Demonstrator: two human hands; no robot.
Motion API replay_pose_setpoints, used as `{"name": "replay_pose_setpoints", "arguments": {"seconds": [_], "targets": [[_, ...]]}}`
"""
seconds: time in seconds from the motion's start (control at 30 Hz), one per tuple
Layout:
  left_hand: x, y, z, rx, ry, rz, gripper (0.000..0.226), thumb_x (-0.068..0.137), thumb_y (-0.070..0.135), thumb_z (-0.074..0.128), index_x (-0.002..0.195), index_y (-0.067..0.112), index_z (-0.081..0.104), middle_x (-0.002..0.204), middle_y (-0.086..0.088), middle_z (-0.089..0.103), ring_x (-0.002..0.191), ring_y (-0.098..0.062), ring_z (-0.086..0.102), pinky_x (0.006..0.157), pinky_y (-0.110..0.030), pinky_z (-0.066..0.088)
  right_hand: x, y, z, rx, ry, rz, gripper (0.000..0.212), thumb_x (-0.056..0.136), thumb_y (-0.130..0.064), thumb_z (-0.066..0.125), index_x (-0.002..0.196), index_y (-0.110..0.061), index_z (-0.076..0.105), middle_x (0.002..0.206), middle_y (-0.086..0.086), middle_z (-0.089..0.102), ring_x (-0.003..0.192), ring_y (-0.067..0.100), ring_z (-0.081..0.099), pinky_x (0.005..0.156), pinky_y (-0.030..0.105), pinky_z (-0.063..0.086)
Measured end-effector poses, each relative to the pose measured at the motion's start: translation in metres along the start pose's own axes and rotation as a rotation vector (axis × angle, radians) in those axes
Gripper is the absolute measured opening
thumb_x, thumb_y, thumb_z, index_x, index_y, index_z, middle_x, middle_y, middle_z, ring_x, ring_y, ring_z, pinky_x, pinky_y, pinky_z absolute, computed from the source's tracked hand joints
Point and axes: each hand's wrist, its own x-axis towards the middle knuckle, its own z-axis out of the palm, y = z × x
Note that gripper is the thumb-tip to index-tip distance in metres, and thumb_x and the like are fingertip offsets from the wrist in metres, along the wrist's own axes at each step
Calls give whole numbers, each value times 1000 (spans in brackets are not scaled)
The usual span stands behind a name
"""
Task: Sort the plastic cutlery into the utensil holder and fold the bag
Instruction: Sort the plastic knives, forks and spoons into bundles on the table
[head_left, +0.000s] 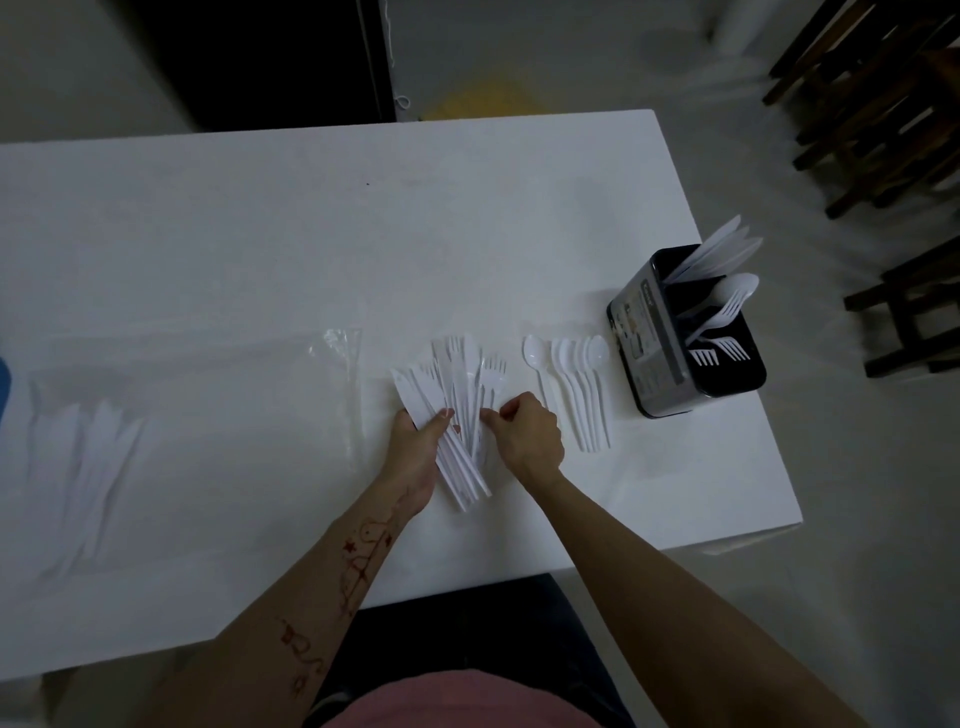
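My left hand (418, 452) grips a fanned bunch of white plastic forks and knives (457, 384) by the handles, just above the white table (311, 234). My right hand (524, 434) pinches one piece in that bunch from the right side. Several white spoons (576, 384) lie in a row to the right. Beyond them stands the black utensil holder (670, 338) near the table's right edge, with knives, spoons and forks upright in it. A clear plastic bag (208, 415) lies flat on the left with several white knives (88, 467) inside.
Dark wooden chairs (883, 104) stand off the table's far right corner. The table's near edge runs in front of my lap. A blue object (4, 387) peeks in at the left border.
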Motion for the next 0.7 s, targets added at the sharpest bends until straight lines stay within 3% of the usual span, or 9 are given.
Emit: {"name": "replay_pose_setpoints", "arguments": {"seconds": [0.2, 0.47, 0.6, 0.7], "targets": [[1, -2, 1, -17, -12, -3, 35, 91, 7, 60, 125, 2, 55, 119, -20, 64, 108, -34, 62, 86, -39, 53, 6, 3, -5, 64, -59, -6, 19, 92, -30, 66, 99, -12, 63, 91, 2, 67, 83, 19, 65, 74, 33, 53], [1, -6, 1, -37, 15, -12, 37, 90, 7, 63, 125, -1, 54, 117, -20, 64, 97, -29, 63, 81, -37, 53, 7, 15, -26, 120, 75, -13, 10, 90, -20, 64, 93, -14, 57, 79, -4, 59, 75, 16, 58, 65, 29, 45], [0, -6, 3, -45, 8, -11, 30, 91, 6, 61, 120, 1, 56, 105, -13, 65, 85, -23, 62, 78, -35, 53, 10, 23, -34, 48, 169, -48, 11, 92, -18, 64, 96, -13, 55, 92, 2, 62, 85, 22, 62, 68, 29, 44], [-1, -6, 5, -42, 5, -12, 26, 91, 6, 60, 117, 5, 57, 100, -9, 65, 82, -21, 62, 79, -36, 52, 3, 21, -31, -72, 242, -142, 22, 93, -25, 66, 108, -15, 55, 103, -1, 57, 90, 17, 59, 71, 32, 48]]}}
